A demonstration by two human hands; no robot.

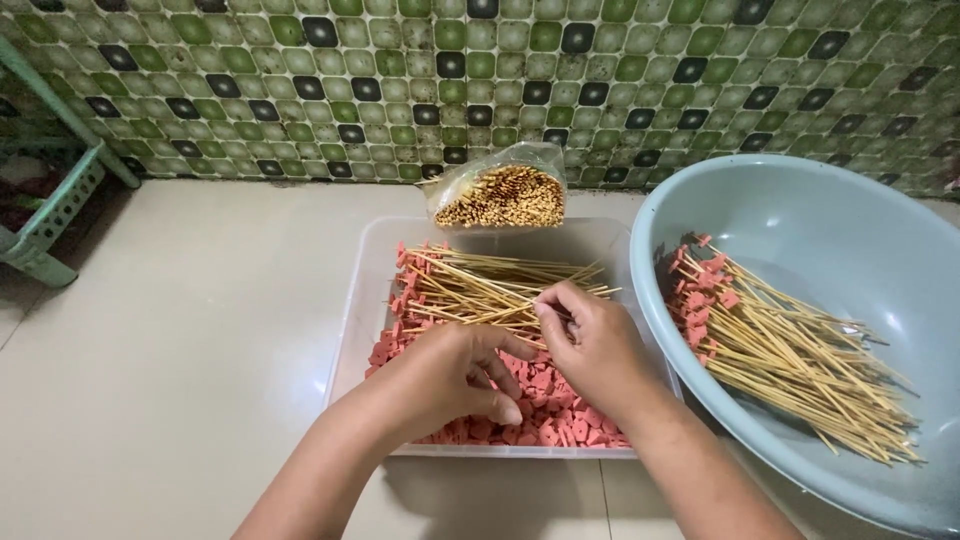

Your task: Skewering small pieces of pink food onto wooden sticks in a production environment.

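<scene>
Over a clear tray [372, 262] of pink pieces [560, 405], left hand [455, 380] fingers curl closed on pieces, right hand [597, 345] pinches a skewer [470, 300].

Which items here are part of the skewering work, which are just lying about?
In use: left hand, right hand, clear tray, pink sausage pieces, loaded skewers, finished skewers, blue basin, bag of bare skewers.
Lying about: green plastic rack.
</scene>
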